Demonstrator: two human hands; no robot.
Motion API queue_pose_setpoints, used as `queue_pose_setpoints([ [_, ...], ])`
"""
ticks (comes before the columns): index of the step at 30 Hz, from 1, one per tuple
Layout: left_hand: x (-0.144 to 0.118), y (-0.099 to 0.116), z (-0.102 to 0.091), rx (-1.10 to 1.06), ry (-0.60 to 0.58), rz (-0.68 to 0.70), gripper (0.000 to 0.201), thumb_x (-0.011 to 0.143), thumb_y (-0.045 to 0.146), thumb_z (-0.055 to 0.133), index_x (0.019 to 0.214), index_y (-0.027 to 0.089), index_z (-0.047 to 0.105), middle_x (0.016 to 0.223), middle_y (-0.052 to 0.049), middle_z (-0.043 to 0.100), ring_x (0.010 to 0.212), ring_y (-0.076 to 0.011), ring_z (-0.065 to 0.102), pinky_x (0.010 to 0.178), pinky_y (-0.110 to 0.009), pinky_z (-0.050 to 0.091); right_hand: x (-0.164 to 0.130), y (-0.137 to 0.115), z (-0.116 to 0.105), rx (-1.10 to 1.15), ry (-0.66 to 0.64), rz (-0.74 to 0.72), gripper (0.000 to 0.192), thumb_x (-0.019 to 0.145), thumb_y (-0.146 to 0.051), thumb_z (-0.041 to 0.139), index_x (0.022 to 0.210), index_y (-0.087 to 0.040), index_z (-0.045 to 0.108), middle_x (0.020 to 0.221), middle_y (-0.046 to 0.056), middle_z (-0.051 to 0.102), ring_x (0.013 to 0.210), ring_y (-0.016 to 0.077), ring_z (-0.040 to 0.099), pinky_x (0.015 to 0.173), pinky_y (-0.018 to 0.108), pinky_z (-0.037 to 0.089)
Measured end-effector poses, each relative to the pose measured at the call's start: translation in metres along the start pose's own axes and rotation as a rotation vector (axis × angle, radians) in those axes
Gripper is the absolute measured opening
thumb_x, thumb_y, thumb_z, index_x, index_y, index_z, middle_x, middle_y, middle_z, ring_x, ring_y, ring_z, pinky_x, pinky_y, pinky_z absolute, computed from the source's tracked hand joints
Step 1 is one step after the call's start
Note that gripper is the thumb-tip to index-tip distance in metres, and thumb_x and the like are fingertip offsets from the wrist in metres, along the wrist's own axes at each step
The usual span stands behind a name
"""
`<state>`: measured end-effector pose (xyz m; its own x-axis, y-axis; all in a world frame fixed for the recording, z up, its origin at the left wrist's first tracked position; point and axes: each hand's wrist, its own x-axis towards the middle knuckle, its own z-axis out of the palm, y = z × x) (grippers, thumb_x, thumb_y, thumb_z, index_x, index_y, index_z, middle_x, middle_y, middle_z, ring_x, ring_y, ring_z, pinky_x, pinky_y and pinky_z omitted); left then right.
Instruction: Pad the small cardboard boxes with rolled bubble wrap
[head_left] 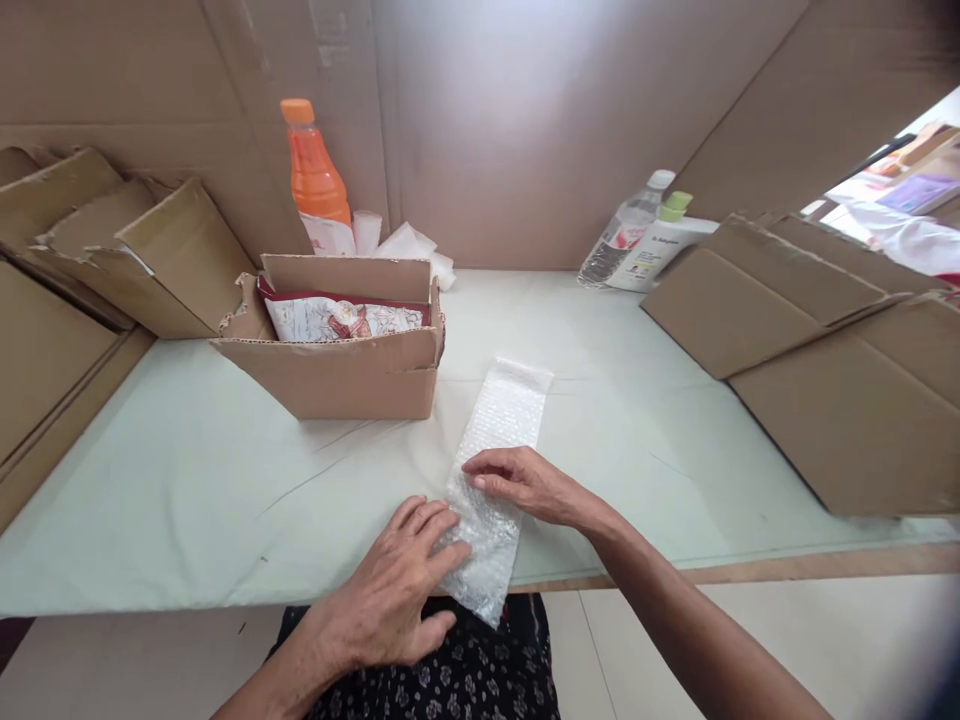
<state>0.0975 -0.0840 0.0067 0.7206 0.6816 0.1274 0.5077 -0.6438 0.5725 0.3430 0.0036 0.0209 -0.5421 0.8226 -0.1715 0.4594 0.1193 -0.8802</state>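
Note:
A long strip of bubble wrap (514, 405) lies flat on the pale green cloth, with its near end hanging over the table's front edge. My left hand (409, 575) is at the strip's lower left side, fingers spread and fingertips on or just above the plastic. Over the middle of the strip, my right hand (529, 482) is held with bent fingers, its thumb and forefinger slightly apart and nothing visible between them. Whether its fingertips touch the wrap is hard to see. Behind my left hand stands an open cardboard box (364, 380) holding a white and red printed packet (345, 318).
An orange drink bottle (319, 180) and crumpled white paper (409, 243) stand behind the box. At the back right are a clear bottle (619, 235) and a white tube (660, 255). Folded cardboard (847, 380) leans on the right, more cardboard (56, 350) on the left.

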Motion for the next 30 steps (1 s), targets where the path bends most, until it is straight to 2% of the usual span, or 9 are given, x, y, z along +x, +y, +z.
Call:
queue_pose_setpoints([
  [3,-0.004,-0.001,0.008,0.032,-0.039,-0.028,0.056,0.069,0.005,0.060,0.122,0.021,0.059,0.145,-0.013,0.054,0.141,-0.0321,0.043,0.125,-0.057,0.027,0.011,0.007,-0.008,0.116,-0.115,0.063,0.032,0.090,-0.045,0.065,0.105,-0.020,0.078,0.097,0.005,0.078,0.081,0.0185,0.071,0.066,0.028,0.056],
  [6,-0.007,-0.003,0.013,0.020,-0.027,-0.044,0.054,0.070,0.004,0.057,0.121,0.022,0.060,0.145,-0.010,0.054,0.141,-0.0299,0.042,0.125,-0.055,0.028,0.036,0.014,-0.034,0.245,-0.231,0.201,0.044,0.080,-0.053,0.073,0.104,-0.016,0.077,0.093,0.009,0.078,0.070,0.0182,0.071,0.052,0.025,0.053],
  [9,-0.008,-0.005,0.015,0.009,-0.011,-0.045,0.054,0.069,0.005,0.057,0.120,0.022,0.060,0.144,-0.010,0.054,0.141,-0.0299,0.042,0.125,-0.055,0.028,0.066,0.023,-0.074,0.210,0.132,0.258,0.043,0.072,-0.050,0.077,0.095,-0.013,0.077,0.092,0.014,0.077,0.071,0.0219,0.071,0.055,0.031,0.057],
  [12,-0.009,-0.006,0.017,-0.001,0.022,-0.046,0.055,0.068,0.005,0.057,0.120,0.022,0.060,0.143,-0.010,0.054,0.141,-0.0295,0.043,0.125,-0.055,0.028,0.081,0.031,-0.103,0.117,0.580,0.200,0.039,0.081,-0.046,0.065,0.100,-0.014,0.076,0.107,0.016,0.074,0.092,0.0246,0.070,0.076,0.038,0.059],
  [14,-0.009,-0.006,0.019,-0.010,0.047,-0.048,0.053,0.068,0.004,0.056,0.118,0.022,0.060,0.141,-0.009,0.055,0.139,-0.0288,0.044,0.125,-0.055,0.028,0.076,0.034,-0.107,0.071,0.732,0.148,0.041,0.086,-0.044,0.058,0.111,-0.016,0.073,0.121,0.015,0.070,0.109,0.0257,0.065,0.092,0.042,0.055],
  [16,-0.010,-0.006,0.021,-0.024,0.064,-0.047,0.051,0.068,0.004,0.057,0.115,0.022,0.061,0.139,-0.009,0.057,0.138,-0.0283,0.045,0.125,-0.055,0.027,0.058,0.035,-0.098,0.039,0.782,0.110,0.041,0.085,-0.043,0.059,0.115,-0.017,0.073,0.122,0.013,0.070,0.114,0.0262,0.063,0.100,0.045,0.050],
  [21,-0.009,-0.007,0.021,-0.063,0.126,-0.024,0.042,0.069,0.005,0.060,0.108,0.021,0.064,0.133,-0.010,0.060,0.132,-0.0290,0.049,0.120,-0.055,0.034,-0.003,0.032,-0.052,-0.066,0.598,0.042,0.032,0.085,-0.042,0.065,0.106,-0.022,0.076,0.118,0.009,0.074,0.108,0.0261,0.068,0.094,0.043,0.053],
  [24,-0.006,-0.007,0.020,-0.060,0.199,0.008,0.036,0.073,0.001,0.057,0.102,0.020,0.065,0.126,-0.010,0.063,0.126,-0.0277,0.054,0.115,-0.054,0.041,-0.021,0.023,-0.034,-0.004,0.563,0.053,0.030,0.088,-0.045,0.064,0.103,-0.022,0.076,0.111,0.009,0.076,0.098,0.0236,0.071,0.083,0.038,0.056],
  [30,-0.004,-0.006,0.024,-0.058,0.276,0.056,0.029,0.077,-0.002,0.053,0.094,0.019,0.065,0.117,-0.009,0.067,0.119,-0.0259,0.059,0.110,-0.053,0.045,0.012,0.012,-0.036,0.276,0.123,0.158,0.039,0.078,-0.051,0.073,0.098,-0.017,0.078,0.098,0.010,0.078,0.073,0.0188,0.070,0.053,0.028,0.053],
])
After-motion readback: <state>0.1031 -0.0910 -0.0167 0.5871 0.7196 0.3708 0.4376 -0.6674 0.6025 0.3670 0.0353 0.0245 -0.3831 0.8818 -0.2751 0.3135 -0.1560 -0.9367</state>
